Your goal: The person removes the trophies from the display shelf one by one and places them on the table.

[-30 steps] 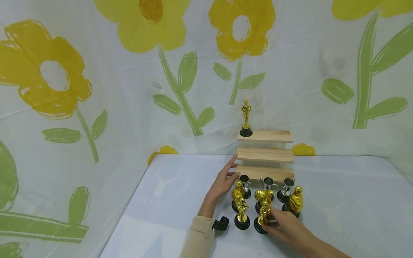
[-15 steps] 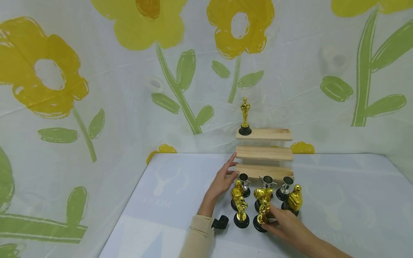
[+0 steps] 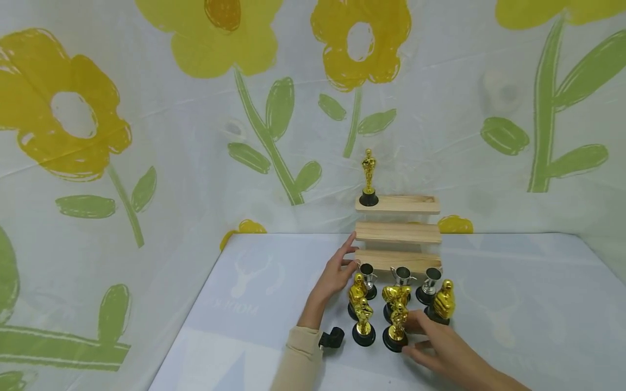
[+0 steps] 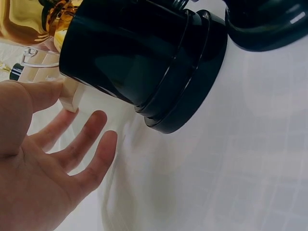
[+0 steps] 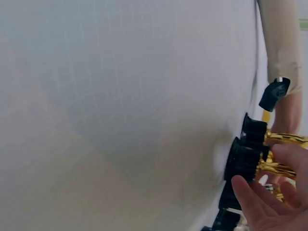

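Observation:
My left hand [image 3: 337,274] rests its thumb and index finger against the left end of a three-tier wooden display stand [image 3: 398,232]. In the left wrist view, its other fingers [image 4: 98,161] are spread behind a black trophy base [image 4: 144,57]. A small gold statuette trophy [image 3: 398,320] stands upright on its black base at the front. My right hand [image 3: 442,347] is close at its right side, thumb and fingers loosely apart around it. Another gold statuette [image 3: 363,317] stands to its left. On the top tier stands a gold statuette [image 3: 369,174].
Three silver cups, among them a right-hand cup [image 3: 432,279], line up before the stand. More gold trophies stand between, one gold figure [image 3: 444,301] at the right. A black object [image 3: 332,338] is at the left wrist. Behind the white table [image 3: 264,320] hangs a flowered curtain [image 3: 195,136].
My right hand has loosened from the front gold statuette and drawn slightly right, leaving it standing. The left hand stays at the stand. The head view has shifted slightly.

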### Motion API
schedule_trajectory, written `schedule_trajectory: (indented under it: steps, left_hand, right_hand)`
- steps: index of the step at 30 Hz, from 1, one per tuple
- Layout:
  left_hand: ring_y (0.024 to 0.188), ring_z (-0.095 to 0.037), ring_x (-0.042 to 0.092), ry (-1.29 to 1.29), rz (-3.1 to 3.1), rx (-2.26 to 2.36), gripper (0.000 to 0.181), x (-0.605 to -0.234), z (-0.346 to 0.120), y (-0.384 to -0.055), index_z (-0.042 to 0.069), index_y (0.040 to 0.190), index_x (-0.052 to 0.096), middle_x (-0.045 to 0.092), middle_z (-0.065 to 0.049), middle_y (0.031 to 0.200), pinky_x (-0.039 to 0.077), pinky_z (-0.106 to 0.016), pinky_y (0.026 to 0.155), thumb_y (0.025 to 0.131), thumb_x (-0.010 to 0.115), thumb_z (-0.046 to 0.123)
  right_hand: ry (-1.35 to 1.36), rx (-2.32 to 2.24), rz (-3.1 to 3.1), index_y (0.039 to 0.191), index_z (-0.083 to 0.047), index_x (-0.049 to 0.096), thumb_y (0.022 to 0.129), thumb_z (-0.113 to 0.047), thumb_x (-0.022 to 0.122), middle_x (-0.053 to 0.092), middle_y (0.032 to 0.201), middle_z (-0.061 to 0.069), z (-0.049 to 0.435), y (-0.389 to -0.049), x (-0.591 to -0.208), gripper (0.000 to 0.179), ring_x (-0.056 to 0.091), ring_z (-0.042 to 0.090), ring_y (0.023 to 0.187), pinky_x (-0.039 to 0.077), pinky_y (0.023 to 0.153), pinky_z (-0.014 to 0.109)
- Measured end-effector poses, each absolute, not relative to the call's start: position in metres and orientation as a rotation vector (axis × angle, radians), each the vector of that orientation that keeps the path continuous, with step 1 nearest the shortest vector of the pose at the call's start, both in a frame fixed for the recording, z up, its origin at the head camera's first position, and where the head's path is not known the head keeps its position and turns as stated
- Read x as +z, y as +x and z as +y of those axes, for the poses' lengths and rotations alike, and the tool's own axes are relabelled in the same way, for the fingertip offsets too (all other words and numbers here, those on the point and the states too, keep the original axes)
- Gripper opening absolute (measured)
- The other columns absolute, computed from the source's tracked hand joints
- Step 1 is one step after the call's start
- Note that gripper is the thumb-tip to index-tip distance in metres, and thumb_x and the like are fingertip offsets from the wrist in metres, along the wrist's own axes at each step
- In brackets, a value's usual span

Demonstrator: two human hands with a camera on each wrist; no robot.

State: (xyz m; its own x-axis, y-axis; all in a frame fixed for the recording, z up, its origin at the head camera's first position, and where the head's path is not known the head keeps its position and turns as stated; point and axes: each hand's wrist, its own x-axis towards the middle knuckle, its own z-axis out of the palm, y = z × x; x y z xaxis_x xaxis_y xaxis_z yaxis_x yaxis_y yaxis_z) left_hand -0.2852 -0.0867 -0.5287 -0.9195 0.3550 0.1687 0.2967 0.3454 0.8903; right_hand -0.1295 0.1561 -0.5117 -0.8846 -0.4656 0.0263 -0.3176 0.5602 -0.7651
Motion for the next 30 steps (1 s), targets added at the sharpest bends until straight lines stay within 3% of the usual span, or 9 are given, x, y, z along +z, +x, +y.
schedule_trajectory:
  steps: [6,11,14,18,23,30]
  left_hand:
    - [0.112,-0.038,0.063,0.629,2.511,1.700,0.068,-0.529,-0.088,-0.287,0.034,0.156,0.022,0.050,-0.016,0.143,0.053,-0.050,0.092,0.100,0.055,0.016]
    - [0.112,-0.034,0.064,0.620,2.521,1.674,0.067,-0.528,-0.088,-0.286,0.039,0.155,0.022,0.051,-0.014,0.144,0.055,-0.044,0.091,0.100,0.055,0.019]
    - [0.111,-0.034,0.064,0.615,2.521,1.662,0.068,-0.528,-0.088,-0.285,0.041,0.155,0.022,0.051,-0.014,0.143,0.056,-0.041,0.089,0.100,0.055,0.018]
    - [0.112,-0.035,0.064,0.638,2.521,1.663,0.067,-0.528,-0.089,-0.285,0.038,0.155,0.023,0.050,-0.017,0.144,0.056,-0.038,0.086,0.100,0.055,0.017]
    - [0.112,-0.037,0.064,0.680,2.518,1.646,0.067,-0.528,-0.089,-0.286,0.037,0.156,0.022,0.049,-0.017,0.144,0.057,-0.032,0.079,0.101,0.054,0.016]
    - [0.111,-0.037,0.064,0.653,2.509,1.673,0.068,-0.528,-0.089,-0.284,0.037,0.155,0.024,0.050,-0.018,0.143,0.057,-0.029,0.075,0.100,0.055,0.014]
  right_hand:
    - [-0.502,-1.212,2.678,0.135,-0.012,0.039,0.091,-0.042,0.066,0.068,0.114,0.006,0.159,-0.117,-0.486,0.059,0.069,0.005,0.091,0.057,0.071,0.022]
    - [-0.647,-1.268,2.933,0.134,-0.015,0.041,0.093,-0.029,0.067,0.070,0.103,-0.005,0.162,-0.112,-0.462,0.050,0.065,-0.006,0.082,0.055,0.063,0.020]
    - [-0.766,-1.349,3.043,0.133,-0.015,0.043,0.091,-0.016,0.069,0.071,0.099,-0.009,0.164,-0.123,-0.443,0.050,0.066,-0.004,0.081,0.055,0.061,0.020]
    - [-0.865,-1.491,3.021,0.136,-0.013,0.043,0.091,-0.006,0.068,0.072,0.101,0.001,0.164,-0.150,-0.413,0.051,0.069,0.001,0.082,0.057,0.062,0.023]
    - [-0.811,-1.641,2.832,0.140,-0.009,0.038,0.097,-0.013,0.060,0.069,0.109,0.016,0.158,-0.190,-0.375,0.048,0.071,0.006,0.086,0.060,0.065,0.030]
    - [-0.627,-1.543,2.823,0.138,-0.007,0.039,0.098,-0.032,0.059,0.066,0.116,0.023,0.144,-0.254,-0.348,0.051,0.072,0.020,0.088,0.061,0.068,0.034]
